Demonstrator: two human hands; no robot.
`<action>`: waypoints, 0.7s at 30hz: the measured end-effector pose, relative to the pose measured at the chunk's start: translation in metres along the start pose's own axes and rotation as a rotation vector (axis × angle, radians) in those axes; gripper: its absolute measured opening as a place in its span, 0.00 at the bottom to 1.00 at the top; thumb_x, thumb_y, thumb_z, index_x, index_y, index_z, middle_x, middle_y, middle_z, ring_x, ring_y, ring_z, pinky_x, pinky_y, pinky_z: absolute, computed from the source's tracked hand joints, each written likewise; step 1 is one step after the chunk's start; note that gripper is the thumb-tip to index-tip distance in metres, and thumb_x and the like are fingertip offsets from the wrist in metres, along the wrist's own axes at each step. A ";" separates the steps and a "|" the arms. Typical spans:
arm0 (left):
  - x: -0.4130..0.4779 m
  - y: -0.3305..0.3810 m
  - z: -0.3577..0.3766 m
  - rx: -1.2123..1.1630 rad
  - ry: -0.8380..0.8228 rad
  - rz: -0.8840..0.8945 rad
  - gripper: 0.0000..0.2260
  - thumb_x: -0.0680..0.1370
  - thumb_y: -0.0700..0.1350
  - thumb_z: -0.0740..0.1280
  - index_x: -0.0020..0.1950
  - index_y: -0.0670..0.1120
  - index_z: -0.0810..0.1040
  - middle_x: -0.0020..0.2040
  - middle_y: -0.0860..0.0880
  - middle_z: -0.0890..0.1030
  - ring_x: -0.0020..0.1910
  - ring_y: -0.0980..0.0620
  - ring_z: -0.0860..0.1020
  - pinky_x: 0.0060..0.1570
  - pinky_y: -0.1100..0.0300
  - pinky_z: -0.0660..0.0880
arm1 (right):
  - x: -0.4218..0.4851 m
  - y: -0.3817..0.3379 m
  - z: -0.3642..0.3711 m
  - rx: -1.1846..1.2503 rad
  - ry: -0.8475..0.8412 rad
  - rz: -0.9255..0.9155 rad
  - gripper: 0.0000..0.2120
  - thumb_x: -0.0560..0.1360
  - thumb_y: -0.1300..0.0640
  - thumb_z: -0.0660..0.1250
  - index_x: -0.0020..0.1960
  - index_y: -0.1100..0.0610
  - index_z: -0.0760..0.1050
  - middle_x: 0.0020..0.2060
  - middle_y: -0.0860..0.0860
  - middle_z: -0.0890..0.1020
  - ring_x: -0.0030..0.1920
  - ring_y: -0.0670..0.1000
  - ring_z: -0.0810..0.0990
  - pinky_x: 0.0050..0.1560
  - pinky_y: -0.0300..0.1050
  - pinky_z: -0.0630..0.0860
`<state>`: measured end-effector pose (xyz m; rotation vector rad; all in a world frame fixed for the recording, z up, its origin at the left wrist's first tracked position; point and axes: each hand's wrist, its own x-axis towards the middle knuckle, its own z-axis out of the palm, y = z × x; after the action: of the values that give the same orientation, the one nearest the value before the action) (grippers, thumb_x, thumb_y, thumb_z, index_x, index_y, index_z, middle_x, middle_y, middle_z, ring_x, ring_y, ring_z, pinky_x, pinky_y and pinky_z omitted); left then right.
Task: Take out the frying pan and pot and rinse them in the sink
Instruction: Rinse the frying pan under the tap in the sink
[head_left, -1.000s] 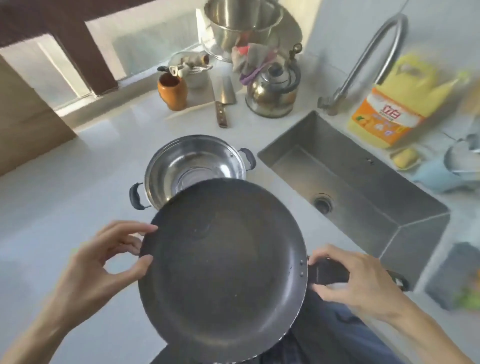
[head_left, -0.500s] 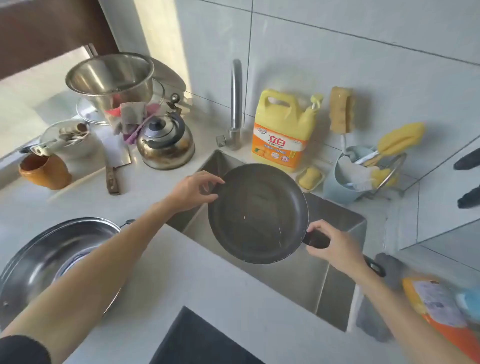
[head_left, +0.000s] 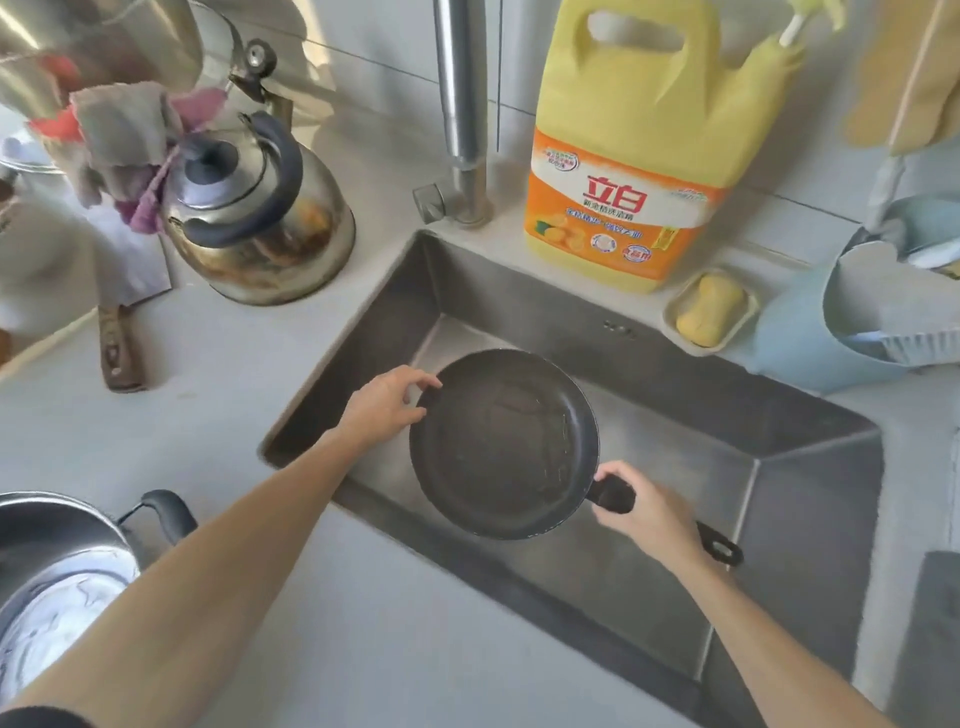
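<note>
The dark frying pan (head_left: 504, 441) sits low inside the steel sink (head_left: 810, 514), face up. My right hand (head_left: 649, 512) is closed around its black handle, whose looped end sticks out past my wrist. My left hand (head_left: 387, 408) pinches the pan's far left rim between thumb and fingers. The steel pot (head_left: 57, 577) with black side handles stands on the counter at the lower left, partly cut off by the frame edge. The tap (head_left: 460, 111) rises behind the sink's back left corner; no water is seen running.
A steel kettle (head_left: 260, 223) and a cleaver (head_left: 122, 312) lie left of the sink. A yellow detergent jug (head_left: 639, 150), a soap dish (head_left: 709, 309) and a blue holder (head_left: 852, 322) stand along the back edge. A dark cloth (head_left: 930, 639) lies at the right.
Both hands carried the pan from the counter in front of the pot to the right and lowered it into the sink. The view has moved closer to the sink.
</note>
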<state>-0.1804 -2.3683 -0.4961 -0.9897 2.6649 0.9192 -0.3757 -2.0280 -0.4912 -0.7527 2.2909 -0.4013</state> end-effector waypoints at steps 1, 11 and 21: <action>0.003 -0.005 0.006 0.045 0.004 -0.033 0.18 0.77 0.45 0.73 0.62 0.62 0.77 0.53 0.65 0.76 0.48 0.57 0.77 0.53 0.52 0.78 | 0.007 -0.001 0.008 -0.014 -0.005 -0.007 0.17 0.66 0.44 0.73 0.51 0.36 0.71 0.37 0.40 0.81 0.37 0.50 0.78 0.44 0.47 0.76; 0.033 -0.028 0.043 0.547 -0.014 -0.036 0.23 0.78 0.37 0.68 0.72 0.53 0.74 0.67 0.52 0.78 0.63 0.47 0.78 0.59 0.52 0.73 | 0.043 0.006 0.070 -0.028 -0.018 -0.043 0.17 0.68 0.42 0.72 0.52 0.36 0.70 0.39 0.38 0.82 0.41 0.46 0.80 0.44 0.44 0.74; 0.041 0.003 -0.013 0.195 -0.048 -0.107 0.19 0.79 0.55 0.68 0.70 0.59 0.71 0.59 0.60 0.83 0.59 0.50 0.82 0.56 0.51 0.79 | 0.048 0.003 0.091 -0.030 -0.079 -0.048 0.19 0.71 0.44 0.71 0.55 0.37 0.64 0.48 0.33 0.80 0.46 0.42 0.80 0.47 0.41 0.76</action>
<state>-0.2136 -2.3966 -0.4977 -1.0388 2.5739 0.6393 -0.3429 -2.0625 -0.5827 -0.8248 2.2127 -0.3536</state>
